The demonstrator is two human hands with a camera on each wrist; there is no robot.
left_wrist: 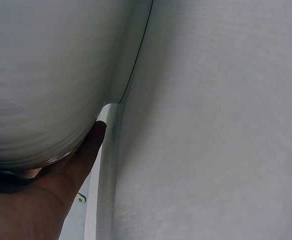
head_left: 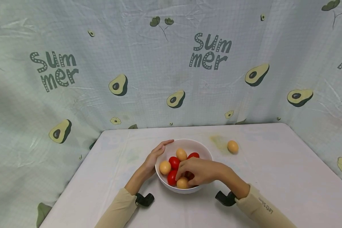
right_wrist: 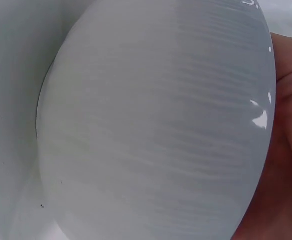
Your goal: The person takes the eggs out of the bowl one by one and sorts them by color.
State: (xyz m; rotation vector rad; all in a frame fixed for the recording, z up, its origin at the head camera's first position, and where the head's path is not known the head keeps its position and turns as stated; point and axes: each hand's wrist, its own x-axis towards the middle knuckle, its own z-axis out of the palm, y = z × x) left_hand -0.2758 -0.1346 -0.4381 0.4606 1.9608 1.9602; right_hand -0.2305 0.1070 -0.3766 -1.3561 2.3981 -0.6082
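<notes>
White bowl [head_left: 198,146], round, glossy, sits mid-surface, nearer the near edge. Inside: a mix of red tomatoes [head_left: 174,162] and tan eggs [head_left: 181,154].

Right hand [head_left: 200,171] reaches over the near-right rim into the bowl, fingers curled down among the contents. Can't tell whether it's actually pinching anything; fingertips are buried between a tomato and an egg. Left hand [head_left: 154,157] lies against the bowl's left outer wall, fingers straight, relaxed, not gripping.

Hidden: right hand covers the near-right part of the bowl, so the count there is partial. Both wrist views are filled by blurry bowl wall [left_wrist: 41,80] [right_wrist: 155,130] plus a bit of skin, so no contents detail.

Visible count: 3 eggs and 3 tomatoes in the bowl, 1 loose egg [head_left: 232,146] on the surface [head_left: 273,177], far right of the bowl, well apart. 1 bowl.

Avocado-print cloth [head_left: 171,63] behind.
</notes>
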